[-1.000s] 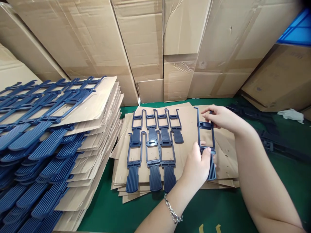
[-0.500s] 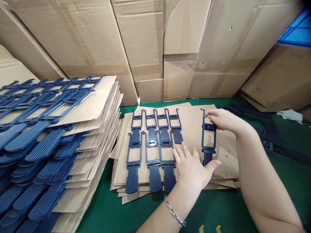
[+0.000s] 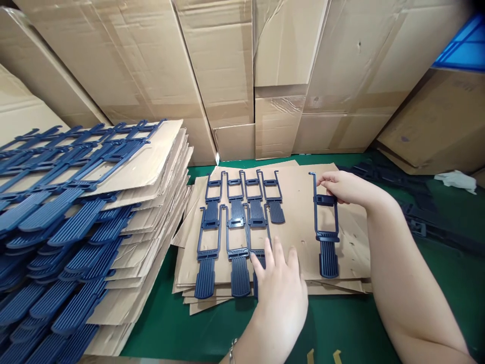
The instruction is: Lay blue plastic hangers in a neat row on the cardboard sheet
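Note:
My right hand (image 3: 343,188) pinches the top end of a dark blue plastic part (image 3: 325,230) that lies on the cardboard sheet (image 3: 299,222), apart from the others. My left hand (image 3: 278,288) rests flat with fingers spread on the sheet's near edge, covering the lower end of the third part in the front row. Several identical blue parts (image 3: 237,227) lie in two rows on the left half of the sheet.
A tall stack of cardboard sheets layered with blue parts (image 3: 83,227) stands at the left. Large cardboard boxes (image 3: 235,76) wall the back. A pile of dark parts (image 3: 420,212) lies on the green table (image 3: 341,328) at the right, by a blue crate (image 3: 464,45).
My left hand let go of the single blue part and slid left onto the front row. The part now lies flat on the sheet, with my right hand still on its top end.

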Action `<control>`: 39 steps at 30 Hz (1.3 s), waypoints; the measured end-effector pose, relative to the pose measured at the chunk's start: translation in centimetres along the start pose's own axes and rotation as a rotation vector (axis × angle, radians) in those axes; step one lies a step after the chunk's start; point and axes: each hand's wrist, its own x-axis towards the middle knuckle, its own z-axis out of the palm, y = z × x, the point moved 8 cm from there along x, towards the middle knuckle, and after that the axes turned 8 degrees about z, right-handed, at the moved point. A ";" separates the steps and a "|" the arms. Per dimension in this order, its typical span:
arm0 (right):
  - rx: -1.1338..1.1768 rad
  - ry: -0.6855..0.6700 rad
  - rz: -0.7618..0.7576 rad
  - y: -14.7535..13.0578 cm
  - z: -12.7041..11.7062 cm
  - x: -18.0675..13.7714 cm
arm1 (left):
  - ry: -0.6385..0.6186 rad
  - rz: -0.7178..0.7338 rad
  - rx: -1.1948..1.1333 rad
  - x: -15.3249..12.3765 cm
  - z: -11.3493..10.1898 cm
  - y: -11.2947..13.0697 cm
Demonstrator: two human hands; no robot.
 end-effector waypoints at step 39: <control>-0.381 -0.232 -0.192 -7.4 9.5 -2.8 | 0.001 0.258 -0.077 -3.8 2.2 3.4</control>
